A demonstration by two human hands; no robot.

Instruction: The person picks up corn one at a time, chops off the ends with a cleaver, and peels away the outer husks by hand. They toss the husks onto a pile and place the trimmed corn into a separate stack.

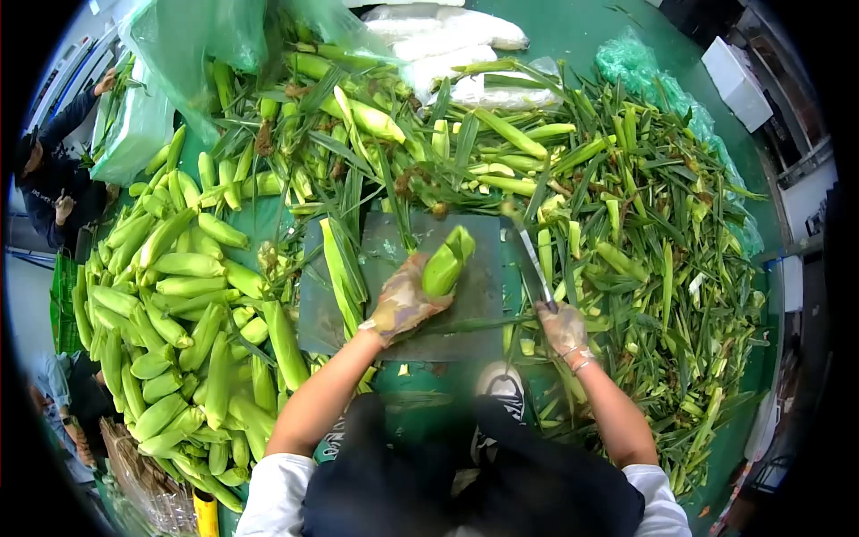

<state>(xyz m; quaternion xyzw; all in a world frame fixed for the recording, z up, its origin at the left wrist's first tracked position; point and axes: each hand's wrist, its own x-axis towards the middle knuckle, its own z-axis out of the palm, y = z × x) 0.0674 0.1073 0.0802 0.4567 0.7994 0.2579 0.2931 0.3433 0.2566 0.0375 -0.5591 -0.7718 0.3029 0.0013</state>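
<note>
Wrapped round the lower part of a green corn ear (445,267) is my left hand (409,302), in a stained, pale glove. The ear's cut-looking top points up and to the right, above a dark grey board (474,331). To the right, my right hand (564,329), also gloved, grips the handle of a long knife (534,259), whose blade points away from me, past the board's right edge. A leafy ear (341,273) lies on the board's left part. Husk scraps lie beyond the board.
Trimmed ears (188,286) are heaped at the left, leaves and husks (680,313) at the right. Untrimmed corn (358,116) lies beyond the board. A person (58,179) is at the far left. A white box (737,82) stands at the back right.
</note>
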